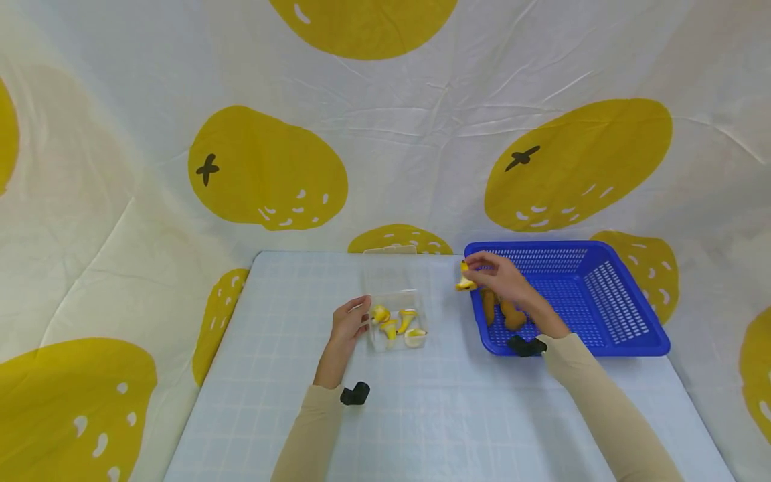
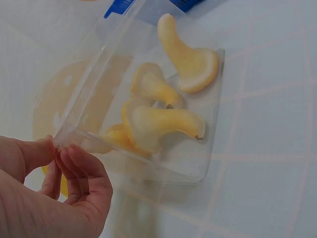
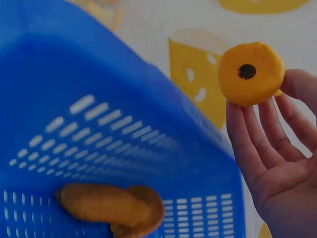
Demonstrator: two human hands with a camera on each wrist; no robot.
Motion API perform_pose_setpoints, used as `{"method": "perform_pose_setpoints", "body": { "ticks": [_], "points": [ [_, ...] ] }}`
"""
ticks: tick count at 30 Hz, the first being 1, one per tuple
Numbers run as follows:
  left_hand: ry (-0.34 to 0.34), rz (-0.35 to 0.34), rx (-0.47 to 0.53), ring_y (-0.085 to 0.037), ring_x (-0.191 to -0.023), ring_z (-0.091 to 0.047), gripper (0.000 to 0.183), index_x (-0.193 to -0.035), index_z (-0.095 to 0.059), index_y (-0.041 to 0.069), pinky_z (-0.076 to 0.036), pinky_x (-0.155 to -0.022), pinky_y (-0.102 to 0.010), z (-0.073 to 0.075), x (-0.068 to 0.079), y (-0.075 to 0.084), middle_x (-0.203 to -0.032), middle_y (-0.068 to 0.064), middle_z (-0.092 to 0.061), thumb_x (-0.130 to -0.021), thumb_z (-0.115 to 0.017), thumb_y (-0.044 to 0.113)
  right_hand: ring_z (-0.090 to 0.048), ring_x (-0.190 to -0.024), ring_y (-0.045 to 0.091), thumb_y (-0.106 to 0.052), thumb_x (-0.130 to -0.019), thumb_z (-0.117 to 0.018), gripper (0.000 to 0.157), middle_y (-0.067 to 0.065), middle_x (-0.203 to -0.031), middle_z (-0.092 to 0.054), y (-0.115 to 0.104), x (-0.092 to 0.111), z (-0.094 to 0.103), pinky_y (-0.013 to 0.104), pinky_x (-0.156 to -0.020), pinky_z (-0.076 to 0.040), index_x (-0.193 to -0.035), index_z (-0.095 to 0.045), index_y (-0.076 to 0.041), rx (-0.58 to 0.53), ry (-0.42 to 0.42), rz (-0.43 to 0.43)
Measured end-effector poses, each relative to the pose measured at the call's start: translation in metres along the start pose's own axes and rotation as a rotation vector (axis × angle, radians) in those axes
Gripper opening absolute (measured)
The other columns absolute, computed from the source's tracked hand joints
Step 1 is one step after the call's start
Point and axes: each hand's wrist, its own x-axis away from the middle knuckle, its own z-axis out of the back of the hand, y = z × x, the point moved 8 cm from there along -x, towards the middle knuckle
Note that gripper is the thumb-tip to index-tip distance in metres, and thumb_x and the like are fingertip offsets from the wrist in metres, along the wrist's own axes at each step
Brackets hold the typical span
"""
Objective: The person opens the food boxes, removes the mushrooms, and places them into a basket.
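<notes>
My left hand [image 1: 349, 321] pinches the left edge of a clear plastic box [image 2: 181, 163] between thumb and fingertips. The box's lid [image 1: 391, 270] is raised open toward the back. Several pale yellow toy mushrooms [image 2: 163, 121] lie in the box, some overlapping. Over the left rim of the blue basket [image 1: 619, 301], my right hand [image 1: 502, 280] holds up a yellow mushroom [image 3: 251, 73] between thumb and fingers. A dark round spot shows on the end facing the right wrist camera. Brown mushrooms [image 1: 513, 316] lie below that hand, inside the basket's left part.
A pale checked cloth [image 1: 253, 415] covers the table. Behind it hangs a white curtain [image 1: 415, 167] with large yellow fruit prints. The basket's raised wall stands to the right of the box, with a strip of tablecloth [image 1: 448, 335] between them.
</notes>
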Motion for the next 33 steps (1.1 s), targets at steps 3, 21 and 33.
{"method": "perform_pose_setpoints", "body": {
  "ticks": [3,21,33],
  "points": [
    [0.001,-0.002,0.000,-0.019,-0.085,-0.056,0.034,-0.126,-0.070,0.005,-0.052,-0.068,-0.025,0.000,0.001,0.000,-0.108,-0.006,-0.062,-0.099,-0.073,0.025,-0.068,-0.104,0.025,-0.023,-0.101,-0.069,0.041,0.023,-0.125,-0.062,0.006,0.002,0.012,0.040,-0.089,-0.059,-0.132,-0.059,0.002,0.011,0.016,-0.028],
    [0.002,-0.003,0.003,-0.019,-0.084,-0.056,0.033,-0.125,-0.071,0.006,-0.052,-0.069,-0.025,0.000,0.001,-0.003,-0.107,-0.006,-0.062,-0.098,-0.073,0.026,-0.057,-0.123,0.037,-0.036,-0.104,-0.063,0.057,0.026,-0.140,-0.054,0.057,0.002,0.058,0.053,-0.103,-0.049,-0.142,-0.051,0.004,0.064,0.050,-0.182],
    [-0.006,-0.006,0.004,-0.020,-0.086,-0.056,0.033,-0.124,-0.071,0.007,-0.053,-0.071,-0.027,0.000,0.000,-0.002,-0.106,-0.006,-0.062,-0.098,-0.073,0.028,-0.062,-0.108,0.045,-0.019,-0.103,-0.066,0.037,0.032,-0.122,-0.064,0.081,0.001,0.072,0.051,-0.088,-0.054,-0.127,-0.061,0.009,0.329,0.096,-0.171]
  ]
}}
